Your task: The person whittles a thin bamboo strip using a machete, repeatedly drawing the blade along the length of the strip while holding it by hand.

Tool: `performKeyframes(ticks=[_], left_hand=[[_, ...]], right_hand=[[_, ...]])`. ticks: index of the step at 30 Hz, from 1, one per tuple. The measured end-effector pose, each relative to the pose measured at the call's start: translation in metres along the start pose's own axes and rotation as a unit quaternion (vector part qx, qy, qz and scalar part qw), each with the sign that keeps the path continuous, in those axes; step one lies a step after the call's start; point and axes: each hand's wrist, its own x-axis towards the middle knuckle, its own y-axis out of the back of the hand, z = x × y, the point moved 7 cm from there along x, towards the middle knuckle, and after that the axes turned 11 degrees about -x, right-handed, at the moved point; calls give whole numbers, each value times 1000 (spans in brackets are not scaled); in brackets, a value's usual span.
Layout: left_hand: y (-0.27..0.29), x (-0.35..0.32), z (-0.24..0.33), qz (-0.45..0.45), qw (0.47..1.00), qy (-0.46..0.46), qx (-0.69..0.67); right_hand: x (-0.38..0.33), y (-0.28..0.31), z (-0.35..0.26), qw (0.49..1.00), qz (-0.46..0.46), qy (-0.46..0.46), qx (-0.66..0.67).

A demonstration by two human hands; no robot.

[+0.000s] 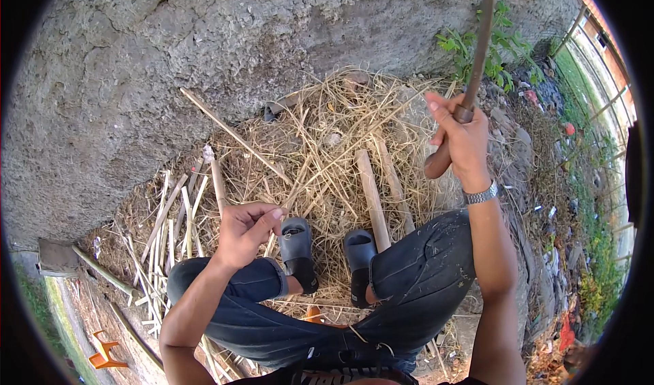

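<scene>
head view, looking straight down on a seated worker: knees in dark trousers, grey rubber shoes planted on a heap of dry straw against a rough concrete wall.

right hand: raised above the right knee, closed around the wooden handle of a long blade tool; blade rising up and out of the top edge, tip out of sight. steel watch on the wrist.

left hand: over the left knee, fingers curled in a pinch on the near end of a thin bamboo strip; strip running away from the hand over the straw. grip mostly hidden under the fingers, so firmness not to be told.

other stock: two thicker bamboo lengths lying between the shoes and the right knee; pale split slivers scattered at the left.

step in hand, as judged: tool lifted clear, strip steadied for a cut or shave.

next move, as judged: calls for lowering the blade onto the strip well clear of the left fingers and knee, edge directed away from the body, strip held firm against twisting.
</scene>
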Motion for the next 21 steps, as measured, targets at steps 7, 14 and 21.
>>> performKeyframes(ticks=[7, 14, 21], left_hand=[[-29, 4, -11, -103, 993, 17, 61], [-73, 14, 11, -114, 993, 2, 5], [-57, 19, 26, -64, 974, 26, -214]], right_hand=[[-26, -59, -13, 985, -132, -63, 94], [-61, -101, -27, 972, -226, -55, 9], [-89, -115, -44, 891, -272, 204, -300]])
